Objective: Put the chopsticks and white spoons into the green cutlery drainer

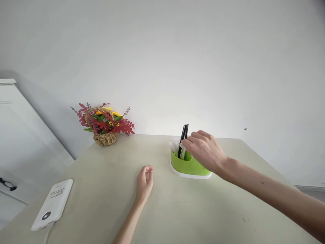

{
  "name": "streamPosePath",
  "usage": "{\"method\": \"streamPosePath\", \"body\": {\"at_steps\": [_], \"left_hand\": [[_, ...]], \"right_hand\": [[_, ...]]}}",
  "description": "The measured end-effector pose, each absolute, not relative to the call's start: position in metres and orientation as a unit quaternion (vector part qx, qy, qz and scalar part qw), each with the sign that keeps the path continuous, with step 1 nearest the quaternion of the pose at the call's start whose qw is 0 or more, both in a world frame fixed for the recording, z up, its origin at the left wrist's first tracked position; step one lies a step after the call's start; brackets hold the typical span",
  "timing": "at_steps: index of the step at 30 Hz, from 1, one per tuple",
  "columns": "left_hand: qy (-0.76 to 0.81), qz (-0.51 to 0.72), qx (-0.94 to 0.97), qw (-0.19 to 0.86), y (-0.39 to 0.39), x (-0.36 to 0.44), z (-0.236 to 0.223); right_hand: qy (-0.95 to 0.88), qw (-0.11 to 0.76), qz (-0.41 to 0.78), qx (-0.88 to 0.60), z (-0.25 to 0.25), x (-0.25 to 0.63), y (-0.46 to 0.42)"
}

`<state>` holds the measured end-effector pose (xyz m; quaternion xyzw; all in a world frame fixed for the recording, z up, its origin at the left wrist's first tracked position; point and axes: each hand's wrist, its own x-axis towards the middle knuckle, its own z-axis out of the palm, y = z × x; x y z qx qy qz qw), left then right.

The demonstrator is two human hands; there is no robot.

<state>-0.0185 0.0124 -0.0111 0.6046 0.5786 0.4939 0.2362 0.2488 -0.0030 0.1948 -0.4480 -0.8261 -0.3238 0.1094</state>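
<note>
A green utensil holder (188,166) with a white base stands toward the back of the table. Black chopsticks (181,145) and several white spoons (174,145) stick up from it. My right hand (203,149) reaches over the holder from the right, its fingers closed at the top of a white spoon (183,151) whose lower end goes down into the holder. Part of the holder is hidden behind this hand. To the left of the holder, my left hand (145,179) rests on the table, loosely curled, with nothing visible in it.
A wicker basket (106,139) of red and yellow artificial flowers sits at the table's back left. Near the left edge lies a white power strip-like device (54,203) with a cable. A white cabinet (22,135) is beyond the table on the left; a wall (162,67) rises behind.
</note>
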Motion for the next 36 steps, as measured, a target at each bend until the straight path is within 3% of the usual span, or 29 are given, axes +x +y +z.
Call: {"method": "streamPosePath", "body": {"at_steps": [8, 23, 27, 33, 36], "left_hand": [[0.58, 0.48, 0.615, 0.235, 0.009, -0.017, -0.009], [0.575, 0.471, 0.628, 0.232, 0.008, -0.018, -0.009], [0.577, 0.469, 0.626, 0.233, 0.007, -0.017, -0.006], [0.582, 0.46, 0.626, 0.239, 0.006, -0.016, -0.003], [0.584, 0.456, 0.629, 0.235, 0.006, -0.016, -0.003]], "right_hand": [[-0.845, 0.032, -0.298, -0.443, 0.163, 0.234, 0.006], [-0.845, 0.074, -0.281, -0.448, 0.142, 0.22, 0.009], [-0.848, 0.136, -0.244, -0.451, 0.143, 0.231, -0.005], [-0.809, 0.317, -0.191, -0.457, 0.14, 0.281, -0.023], [-0.788, 0.33, -0.161, -0.494, 0.133, 0.303, -0.025]]}}
